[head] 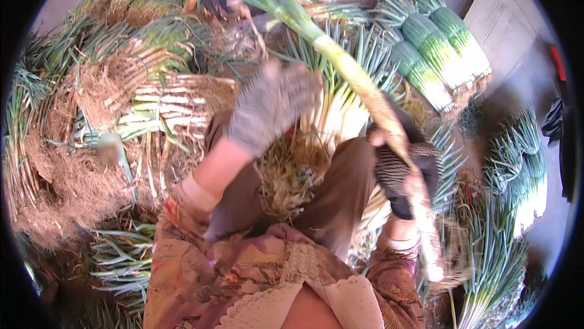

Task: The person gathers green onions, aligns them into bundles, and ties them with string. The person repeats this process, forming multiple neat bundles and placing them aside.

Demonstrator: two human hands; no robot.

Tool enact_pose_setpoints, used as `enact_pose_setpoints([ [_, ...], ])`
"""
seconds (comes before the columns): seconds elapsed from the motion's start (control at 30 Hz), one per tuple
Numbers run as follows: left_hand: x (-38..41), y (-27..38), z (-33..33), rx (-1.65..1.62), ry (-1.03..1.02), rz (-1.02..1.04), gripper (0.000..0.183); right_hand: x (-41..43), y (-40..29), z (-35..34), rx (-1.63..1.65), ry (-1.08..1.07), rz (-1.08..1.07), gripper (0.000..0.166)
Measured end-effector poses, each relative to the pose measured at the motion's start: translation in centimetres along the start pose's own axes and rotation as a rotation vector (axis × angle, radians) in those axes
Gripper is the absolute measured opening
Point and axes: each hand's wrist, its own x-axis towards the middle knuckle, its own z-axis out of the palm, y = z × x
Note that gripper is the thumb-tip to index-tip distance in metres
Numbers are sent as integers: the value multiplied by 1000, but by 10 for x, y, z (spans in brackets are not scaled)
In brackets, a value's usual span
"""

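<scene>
My right hand (pixel 404 174), in a dark glove with a ribbed pattern, grips one long Welsh onion (pixel 351 71). Its green leaves point up past the top of the view, and its root end hangs beside my right forearm. The lower stalk still wears brownish skin and looks blurred. My left hand (pixel 276 105), in a grey glove, hovers blurred over my left knee with its fingers stretched out and nothing visible in it. Just beyond my knees lies a pile of pale-stemmed onions (pixel 342 116). Peeled skins and scraps (pixel 292 178) lie between my legs.
Untrimmed onions with matted roots (pixel 68 196) are heaped on the left. Wrapped onion bundles (pixel 438 46) stand at the far right, with more bundles (pixel 520 160) along the right side. At the top, another person's arm (pixel 192 0) shows partly behind the leaves.
</scene>
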Motion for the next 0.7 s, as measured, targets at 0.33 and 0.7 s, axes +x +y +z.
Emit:
enact_pose_setpoints([
  [0.33,94,117,-43,544,459,392,29,156,76,-13,-361,164,-78,38],
  [0.7,83,130,-122,854,659,202,35,288,121,-23,-832,451,-425,26],
])
